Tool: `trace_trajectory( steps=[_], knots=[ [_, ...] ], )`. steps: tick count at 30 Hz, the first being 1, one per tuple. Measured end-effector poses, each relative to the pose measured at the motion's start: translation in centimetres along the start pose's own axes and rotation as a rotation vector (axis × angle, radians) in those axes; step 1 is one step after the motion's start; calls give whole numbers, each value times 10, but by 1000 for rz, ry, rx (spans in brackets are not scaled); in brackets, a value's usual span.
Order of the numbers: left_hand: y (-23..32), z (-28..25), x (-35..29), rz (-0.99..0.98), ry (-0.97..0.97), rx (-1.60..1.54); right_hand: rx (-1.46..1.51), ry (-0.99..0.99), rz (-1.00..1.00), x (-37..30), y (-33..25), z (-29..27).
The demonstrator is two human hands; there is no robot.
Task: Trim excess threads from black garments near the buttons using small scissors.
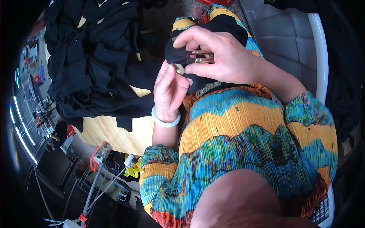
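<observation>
My left hand (167, 89), a pale bangle at its wrist, pinches the edge of a black garment (176, 53) between thumb and fingers above my lap. A pale, button-like piece (179, 68) shows at the fingertips of both hands, and a second pale round piece (191, 82) lies just below on the black cloth. Across from it, my right hand (232, 55) is curled around small brass-coloured thread snips (205, 60), their dark ends pointing left at the cloth. The right thumb reaches to the pale piece; the snips' tips are hard to make out against the black.
Black garments (95, 68) are heaped on a light wooden table (114, 131) to my left. A grey container with a white rim (322, 57) stands on the right, with black cloth (346, 87) beyond it. A metal pole (91, 190) and a yellow bag (132, 171) are at lower left.
</observation>
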State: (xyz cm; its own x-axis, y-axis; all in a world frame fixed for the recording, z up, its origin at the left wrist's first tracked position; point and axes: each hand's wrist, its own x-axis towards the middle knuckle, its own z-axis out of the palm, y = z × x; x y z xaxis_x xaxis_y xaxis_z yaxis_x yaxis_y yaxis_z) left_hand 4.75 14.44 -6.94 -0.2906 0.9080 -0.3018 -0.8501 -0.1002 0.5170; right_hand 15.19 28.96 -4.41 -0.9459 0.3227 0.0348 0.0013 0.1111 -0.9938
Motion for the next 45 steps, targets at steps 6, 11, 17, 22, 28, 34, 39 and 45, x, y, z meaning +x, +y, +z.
trace_trajectory(
  steps=[6, 11, 17, 22, 28, 34, 39, 45],
  knots=[
    [7, 4, 1, 16, 169, 237, -99, 130, -137, 2, 16, -5],
    [12, 4, -2, 66, 119, 382, -186, 341, -188, 18, 43, -17],
    [11, 15, 4, 157, 175, 488, 127, -9, 139, 8, 31, -13],
    [12, 10, 4, 144, 221, 557, 214, -132, 150, 8, 30, -11],
    [6, 16, 6, 172, 198, 586, 318, -156, 228, 12, 33, -4],
    [-1, 7, 1, 260, 295, 871, 358, -116, 230, 9, 40, 1],
    [-9, 0, 8, 683, 347, 1353, 449, -55, 288, 11, 36, 4],
    [-4, -1, 9, 888, 314, 1599, 469, -46, 355, 13, 39, 5]
  ],
)
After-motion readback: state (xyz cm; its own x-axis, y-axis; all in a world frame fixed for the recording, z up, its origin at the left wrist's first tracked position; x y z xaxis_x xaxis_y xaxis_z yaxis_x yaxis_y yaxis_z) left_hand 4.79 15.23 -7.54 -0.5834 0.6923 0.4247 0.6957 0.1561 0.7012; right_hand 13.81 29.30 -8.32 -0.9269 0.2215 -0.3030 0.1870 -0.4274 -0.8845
